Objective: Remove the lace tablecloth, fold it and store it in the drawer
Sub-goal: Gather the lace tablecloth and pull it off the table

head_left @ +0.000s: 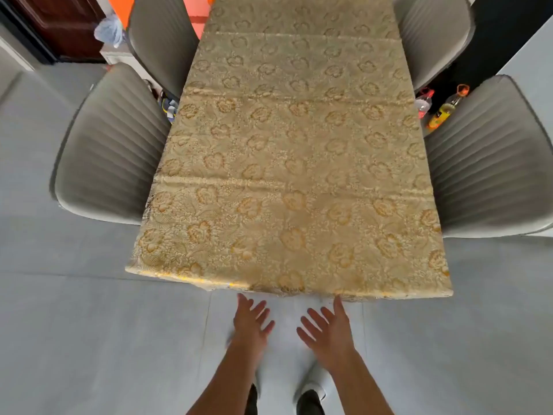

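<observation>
A gold lace tablecloth point(293, 163) with a flower pattern lies spread flat over a long table that runs away from me. Several fold creases cross it. Its near edge hangs just past the table end. My left hand point(250, 320) and my right hand point(327, 329) are held out side by side below that near edge, fingers spread and straight, holding nothing. The longest finger of my right hand reaches up to the cloth's hem; whether it touches is unclear. No drawer is in view.
Grey ribbed chairs stand tucked against the table: two on the left point(110, 151) and two on the right point(490, 163). Bottles point(446, 110) stand on the floor at the right. A plastic bag point(109, 31) sits far left. Grey floor tiles point(89, 339) surround me.
</observation>
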Demonstrator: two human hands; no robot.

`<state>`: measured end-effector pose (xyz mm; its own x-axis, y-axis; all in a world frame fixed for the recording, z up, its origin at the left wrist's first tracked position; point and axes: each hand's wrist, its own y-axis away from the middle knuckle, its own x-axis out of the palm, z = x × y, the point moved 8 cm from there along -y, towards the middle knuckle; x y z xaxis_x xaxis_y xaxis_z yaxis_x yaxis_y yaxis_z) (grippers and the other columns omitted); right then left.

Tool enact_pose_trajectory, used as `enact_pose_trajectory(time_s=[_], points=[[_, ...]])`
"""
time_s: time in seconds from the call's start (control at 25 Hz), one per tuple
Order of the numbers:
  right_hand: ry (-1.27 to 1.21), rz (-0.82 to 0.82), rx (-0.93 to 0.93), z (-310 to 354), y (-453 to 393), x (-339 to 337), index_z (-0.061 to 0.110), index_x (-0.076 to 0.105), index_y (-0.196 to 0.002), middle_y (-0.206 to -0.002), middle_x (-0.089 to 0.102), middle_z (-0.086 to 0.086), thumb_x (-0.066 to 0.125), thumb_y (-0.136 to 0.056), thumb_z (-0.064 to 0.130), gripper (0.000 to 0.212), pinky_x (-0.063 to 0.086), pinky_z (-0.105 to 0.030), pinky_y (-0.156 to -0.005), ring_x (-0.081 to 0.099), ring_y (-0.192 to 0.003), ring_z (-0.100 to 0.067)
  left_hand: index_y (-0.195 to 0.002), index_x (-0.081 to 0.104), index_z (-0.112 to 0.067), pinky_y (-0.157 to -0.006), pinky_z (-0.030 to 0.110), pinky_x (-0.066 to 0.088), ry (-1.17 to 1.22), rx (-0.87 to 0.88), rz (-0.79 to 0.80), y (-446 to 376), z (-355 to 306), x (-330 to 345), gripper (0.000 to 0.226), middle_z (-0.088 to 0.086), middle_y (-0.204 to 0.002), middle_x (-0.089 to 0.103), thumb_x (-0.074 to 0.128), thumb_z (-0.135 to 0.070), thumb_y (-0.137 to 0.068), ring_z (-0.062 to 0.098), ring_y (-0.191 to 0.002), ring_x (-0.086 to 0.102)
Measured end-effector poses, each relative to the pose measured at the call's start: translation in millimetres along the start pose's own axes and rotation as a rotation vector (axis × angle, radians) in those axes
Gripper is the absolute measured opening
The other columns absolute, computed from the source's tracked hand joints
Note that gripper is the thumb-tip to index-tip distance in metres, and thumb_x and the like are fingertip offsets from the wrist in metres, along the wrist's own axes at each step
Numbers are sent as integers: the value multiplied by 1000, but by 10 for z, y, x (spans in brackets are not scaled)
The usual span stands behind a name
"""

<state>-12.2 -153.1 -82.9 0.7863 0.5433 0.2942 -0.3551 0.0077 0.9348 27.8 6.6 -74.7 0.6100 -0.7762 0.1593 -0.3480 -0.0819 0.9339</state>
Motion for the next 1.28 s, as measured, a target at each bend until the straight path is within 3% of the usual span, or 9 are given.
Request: enact_pose_trajectory(time_s=[0.24,0.32,0.48,0.6,0.68,0.96,1.08,1.16,1.28], points=[[-366,-112,-16,106,-753,-202,26,6,-157,-163,22,-7,37,-92,69,84,13,-56,-119,14,-150,-33,-152,28,-21,-118,53,12,476,-80,46,-816,42,0,73,1,-155,36,27,-64,-94,23,-145,30],[-423,-74,-37,187,-767,-195,25,7,-157,-163,21,-6,41,-87,74,92,11,-58,-119,16,-150,-32,-134,50,-17,-108,45,33,442,-39,10,-799,-95,-162,60,2,-118,60,42,-59,-92,20,-111,58],[-401,-180,-124,276,-460,-253,20,48,-141,-139,53,-12,54,-92,53,60,36,-48,-110,52,-125,-26,-82,55,-19,-63,26,43,359,156,-72,-426,-255,-423,12,-3,-65,55,56,-21,-94,13,-60,50],[-121,-559,-338,361,141,-610,8,66,-99,-87,63,-15,66,-89,23,18,48,-34,-69,55,-69,-19,-110,54,-23,-63,24,46,217,372,-253,74,-480,-682,34,1,-72,56,59,2,-88,13,-61,53],[198,-716,-630,710,556,-628,7,57,-77,-72,58,-13,67,-85,13,14,42,-34,-57,48,-59,-21,-126,55,-34,-56,19,45,71,571,-331,357,-831,-627,61,-2,-64,55,59,8,-81,9,-54,48],[626,-687,-1240,2507,945,1006,9,60,-85,-104,60,-2,62,-84,18,9,41,-40,-87,57,-102,-31,-151,31,-27,-53,24,36,-552,1074,-322,722,-2590,1024,83,-6,-51,40,57,-10,-74,4,-41,41],[810,-538,-1196,3078,574,1788,13,60,-116,-134,55,-7,60,-91,39,37,38,-50,-101,47,-128,-32,-156,12,-25,-84,36,47,-751,1064,-176,371,-3209,1828,84,7,-98,68,60,-29,-87,8,-88,66],[1131,-513,-1136,3063,303,2005,19,45,-140,-152,40,-5,58,-91,45,57,26,-53,-112,28,-144,-30,-155,10,-27,-103,48,41,-1157,1043,-111,58,-3212,2134,84,8,-134,57,60,-42,-90,29,-120,56],[1784,-486,-1119,2504,-29,1986,20,33,-151,-161,27,-5,62,-88,27,70,21,-48,-115,19,-149,-30,-148,30,-25,-112,46,29,-1858,1141,-6,-255,-2565,2040,64,4,-145,44,55,-33,-89,27,-131,42]])
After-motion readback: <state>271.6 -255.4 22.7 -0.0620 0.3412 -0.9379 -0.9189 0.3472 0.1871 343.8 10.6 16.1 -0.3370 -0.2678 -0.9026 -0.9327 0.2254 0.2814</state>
